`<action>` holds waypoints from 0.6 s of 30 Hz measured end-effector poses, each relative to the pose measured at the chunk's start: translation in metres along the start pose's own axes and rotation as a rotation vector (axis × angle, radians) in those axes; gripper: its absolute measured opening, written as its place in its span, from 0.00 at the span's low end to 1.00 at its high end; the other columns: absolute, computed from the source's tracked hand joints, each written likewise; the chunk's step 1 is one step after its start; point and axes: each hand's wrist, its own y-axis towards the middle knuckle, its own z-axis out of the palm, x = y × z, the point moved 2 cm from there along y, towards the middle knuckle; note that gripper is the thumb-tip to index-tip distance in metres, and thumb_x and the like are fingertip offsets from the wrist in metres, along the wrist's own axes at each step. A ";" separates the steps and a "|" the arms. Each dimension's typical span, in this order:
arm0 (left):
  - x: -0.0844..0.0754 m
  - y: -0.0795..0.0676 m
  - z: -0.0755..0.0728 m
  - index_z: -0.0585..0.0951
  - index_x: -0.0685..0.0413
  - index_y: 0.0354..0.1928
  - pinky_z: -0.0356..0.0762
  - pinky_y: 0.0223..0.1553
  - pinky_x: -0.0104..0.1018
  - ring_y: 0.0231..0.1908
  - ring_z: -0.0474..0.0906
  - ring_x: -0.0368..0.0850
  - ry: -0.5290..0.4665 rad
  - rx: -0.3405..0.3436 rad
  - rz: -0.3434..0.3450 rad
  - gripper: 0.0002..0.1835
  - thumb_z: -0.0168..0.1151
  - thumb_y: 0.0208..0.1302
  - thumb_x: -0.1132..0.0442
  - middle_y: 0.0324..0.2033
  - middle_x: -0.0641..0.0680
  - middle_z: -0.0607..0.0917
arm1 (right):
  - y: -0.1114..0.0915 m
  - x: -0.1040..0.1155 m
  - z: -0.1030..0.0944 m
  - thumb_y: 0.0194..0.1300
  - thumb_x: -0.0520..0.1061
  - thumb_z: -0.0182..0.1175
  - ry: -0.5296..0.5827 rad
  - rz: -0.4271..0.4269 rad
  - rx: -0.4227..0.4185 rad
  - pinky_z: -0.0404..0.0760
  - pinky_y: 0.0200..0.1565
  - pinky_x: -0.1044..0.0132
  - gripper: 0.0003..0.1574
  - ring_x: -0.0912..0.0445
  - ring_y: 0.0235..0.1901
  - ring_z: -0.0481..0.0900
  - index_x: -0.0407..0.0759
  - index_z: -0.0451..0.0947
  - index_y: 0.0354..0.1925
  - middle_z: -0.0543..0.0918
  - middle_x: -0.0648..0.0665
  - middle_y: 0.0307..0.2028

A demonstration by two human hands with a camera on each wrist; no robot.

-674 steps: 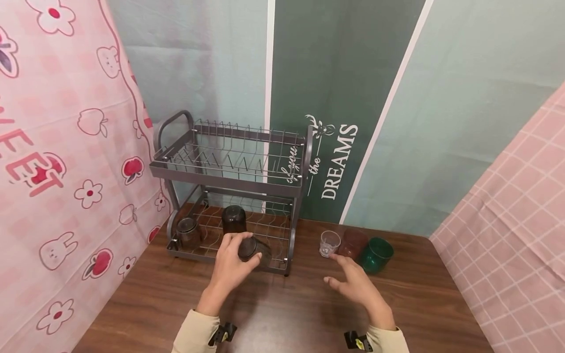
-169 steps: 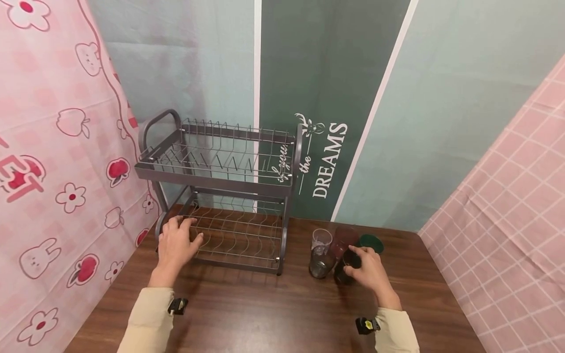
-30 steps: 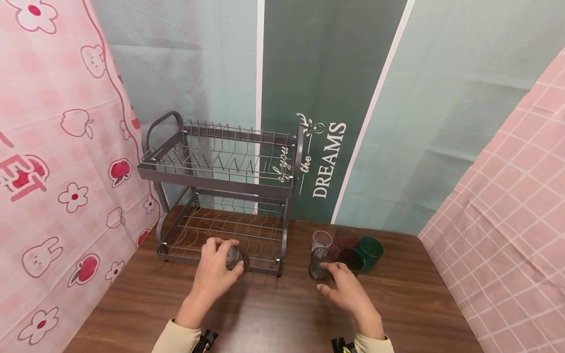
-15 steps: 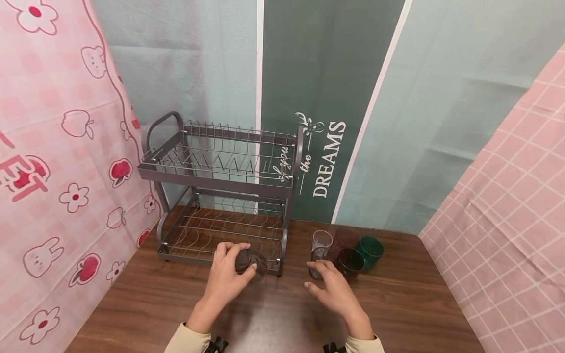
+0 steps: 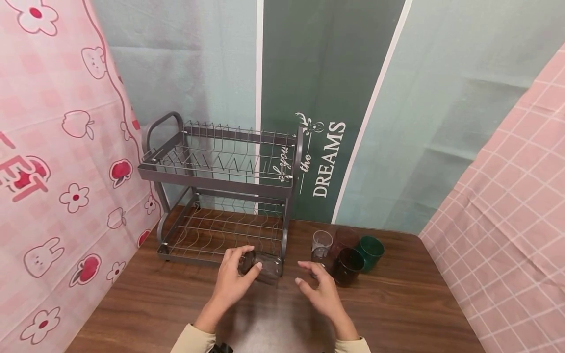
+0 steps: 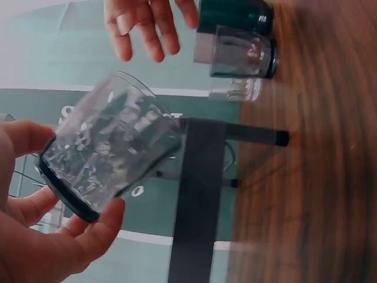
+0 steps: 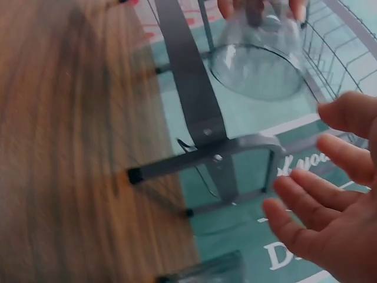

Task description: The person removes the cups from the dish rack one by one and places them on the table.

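My left hand [image 5: 234, 277] pinches a smoky grey drinking glass [image 5: 270, 264] by its thick base. The glass lies tilted on its side in the air, its mouth turned towards my right hand [image 5: 322, 291], just in front of the rack's lower right corner. In the left wrist view, thumb and fingertips grip the dark base of the glass [image 6: 112, 144]. My right hand has relaxed, spread fingers and holds nothing; a gap separates it from the held glass. Behind it stand a dark glass [image 5: 347, 268] and a grey glass [image 5: 319, 256], partly hidden by its fingers.
A two-tier grey dish rack [image 5: 216, 181] stands at the back left, with bare wire on both tiers. At the right, a colourless glass [image 5: 323, 238], a reddish glass [image 5: 346, 238] and a green glass [image 5: 372, 250] form a cluster on the wooden table [image 5: 410, 304].
Glasses from the rack's lower tier now stand in the right-hand cluster. Over the last second, my left hand brought its glass rightward and tipped it sideways, while my right hand drew left from the cluster.
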 end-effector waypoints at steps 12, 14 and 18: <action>0.006 -0.006 0.019 0.75 0.54 0.52 0.74 0.35 0.35 0.41 0.73 0.49 -0.289 0.020 -0.188 0.19 0.64 0.58 0.64 0.44 0.57 0.73 | 0.002 0.003 0.017 0.54 0.25 0.60 0.433 0.130 -0.074 0.76 0.44 0.62 0.27 0.52 0.49 0.75 0.25 0.69 0.54 0.74 0.33 0.50; 0.000 -0.009 0.020 0.74 0.57 0.53 0.73 0.38 0.36 0.41 0.72 0.50 -0.311 0.031 -0.196 0.19 0.62 0.59 0.66 0.45 0.58 0.73 | 0.002 -0.001 0.020 0.54 0.26 0.60 0.460 0.126 -0.057 0.75 0.46 0.62 0.30 0.48 0.51 0.74 0.26 0.67 0.56 0.73 0.33 0.52; -0.013 -0.013 0.021 0.73 0.62 0.53 0.70 0.44 0.42 0.44 0.71 0.53 -0.333 0.037 -0.180 0.18 0.58 0.61 0.69 0.46 0.61 0.72 | 0.004 -0.002 0.023 0.54 0.27 0.60 0.504 0.089 -0.022 0.72 0.50 0.52 0.34 0.35 0.53 0.69 0.28 0.65 0.59 0.71 0.32 0.55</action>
